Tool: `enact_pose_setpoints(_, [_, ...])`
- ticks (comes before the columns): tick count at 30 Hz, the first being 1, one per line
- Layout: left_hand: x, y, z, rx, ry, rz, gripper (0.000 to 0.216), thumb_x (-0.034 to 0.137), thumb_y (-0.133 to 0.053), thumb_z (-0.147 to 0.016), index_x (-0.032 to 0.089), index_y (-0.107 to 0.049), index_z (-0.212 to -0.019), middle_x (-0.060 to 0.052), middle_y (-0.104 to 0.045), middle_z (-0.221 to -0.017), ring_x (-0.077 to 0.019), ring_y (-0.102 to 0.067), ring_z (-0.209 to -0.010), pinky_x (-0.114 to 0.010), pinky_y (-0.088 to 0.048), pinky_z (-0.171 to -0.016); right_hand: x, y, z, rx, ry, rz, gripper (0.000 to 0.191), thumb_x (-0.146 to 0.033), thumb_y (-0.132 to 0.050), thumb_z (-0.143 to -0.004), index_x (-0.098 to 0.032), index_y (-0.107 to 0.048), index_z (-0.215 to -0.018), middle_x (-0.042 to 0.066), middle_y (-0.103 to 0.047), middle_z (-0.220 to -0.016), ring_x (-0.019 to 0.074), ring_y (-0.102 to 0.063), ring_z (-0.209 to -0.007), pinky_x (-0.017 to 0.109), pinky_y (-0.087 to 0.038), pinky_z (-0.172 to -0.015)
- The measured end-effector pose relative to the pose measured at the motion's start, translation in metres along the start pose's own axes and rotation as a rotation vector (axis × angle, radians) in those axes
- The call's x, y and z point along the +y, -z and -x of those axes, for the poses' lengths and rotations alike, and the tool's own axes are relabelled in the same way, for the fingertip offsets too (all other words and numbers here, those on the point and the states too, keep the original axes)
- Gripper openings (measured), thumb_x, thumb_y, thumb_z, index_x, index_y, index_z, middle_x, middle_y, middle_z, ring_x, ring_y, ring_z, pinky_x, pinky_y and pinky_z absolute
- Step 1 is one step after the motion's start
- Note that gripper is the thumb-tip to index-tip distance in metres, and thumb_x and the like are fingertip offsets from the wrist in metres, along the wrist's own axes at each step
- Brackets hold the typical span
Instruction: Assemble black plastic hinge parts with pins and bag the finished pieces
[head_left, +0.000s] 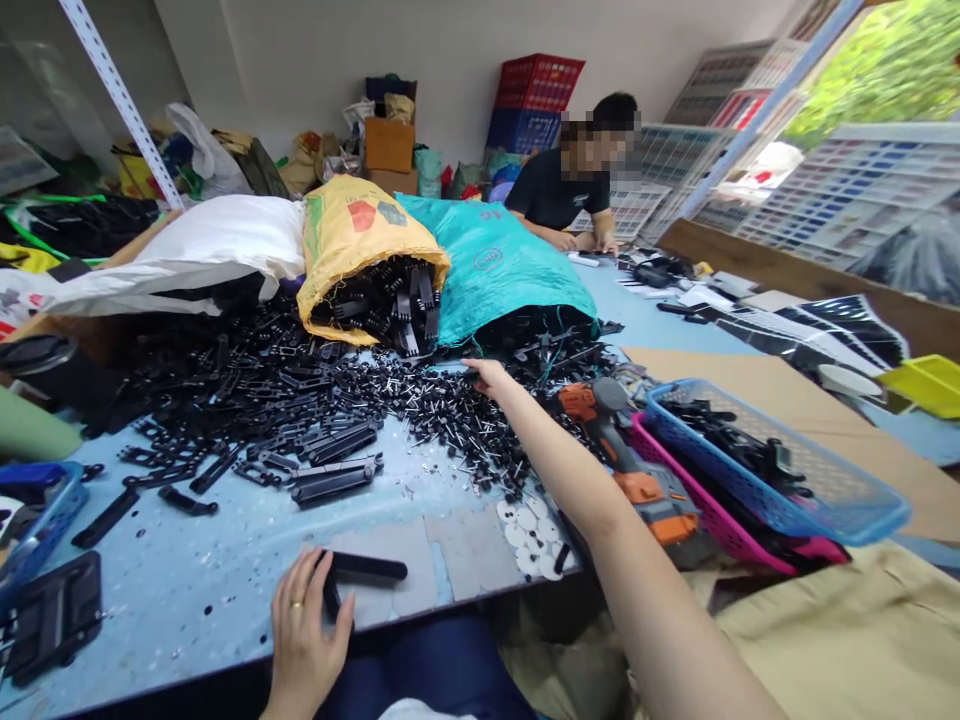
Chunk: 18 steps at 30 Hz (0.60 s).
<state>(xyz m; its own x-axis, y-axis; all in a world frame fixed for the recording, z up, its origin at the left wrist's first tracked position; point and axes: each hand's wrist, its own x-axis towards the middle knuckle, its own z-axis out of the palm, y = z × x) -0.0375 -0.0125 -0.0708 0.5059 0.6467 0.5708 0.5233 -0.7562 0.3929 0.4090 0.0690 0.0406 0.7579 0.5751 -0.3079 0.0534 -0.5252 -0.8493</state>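
My left hand rests at the near edge of the blue table, its fingers closed round a long black plastic part that lies flat on a grey pad. My right arm stretches far forward. My right hand is palm down in a heap of small black screws and rivets, with its fingers curled into the pile; what they grip is hidden. Flat black bars lie between the two hands.
Yellow, teal and white sacks spill black parts at the back. An orange power drill lies beside pink and blue baskets on the right. White discs lie near the edge. Another person works at the far end.
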Motion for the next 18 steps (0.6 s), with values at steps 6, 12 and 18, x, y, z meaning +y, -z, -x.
enact_pose_setpoints(6, [0.001, 0.005, -0.039, -0.303, -0.421, -0.062, 0.040, 0.025, -0.053, -0.083, 0.021, -0.050, -0.124, -0.008, -0.057, -0.123, -0.0273, -0.043, -0.124, -0.049, -0.027, -0.106, 0.039, -0.006, 0.095, -0.380, 0.041, -0.196, 0.025, -0.032, -0.065, -0.072, -0.018, -0.045, -0.075, -0.005, -0.051, -0.059, 0.0052, -0.044, -0.046, 0.016, -0.038, -0.043])
enact_pose_setpoints(12, [0.008, -0.011, -0.058, -0.603, -0.440, -0.040, 0.034, 0.013, -0.053, -0.082, 0.023, -0.057, -0.115, -0.005, -0.064, -0.103, -0.0209, -0.059, -0.098, -0.040, -0.044, -0.092, 0.079, -0.012, 0.161, -0.741, 0.271, -0.076, 0.039, -0.047, -0.067, -0.071, -0.020, -0.045, -0.090, -0.007, -0.052, -0.063, 0.0063, -0.046, -0.050, 0.018, -0.039, -0.049])
enact_pose_setpoints(18, [0.014, -0.010, -0.062, -0.693, -0.389, -0.190, 0.044, 0.002, -0.040, -0.084, 0.018, -0.055, -0.122, -0.008, -0.066, -0.093, -0.0208, -0.062, -0.085, -0.034, -0.049, -0.077, 0.097, -0.007, 0.201, -0.725, 0.605, 0.406, 0.031, -0.046, -0.058, -0.081, -0.019, -0.056, -0.096, -0.002, -0.056, -0.073, 0.0100, -0.048, -0.063, 0.021, -0.036, -0.058])
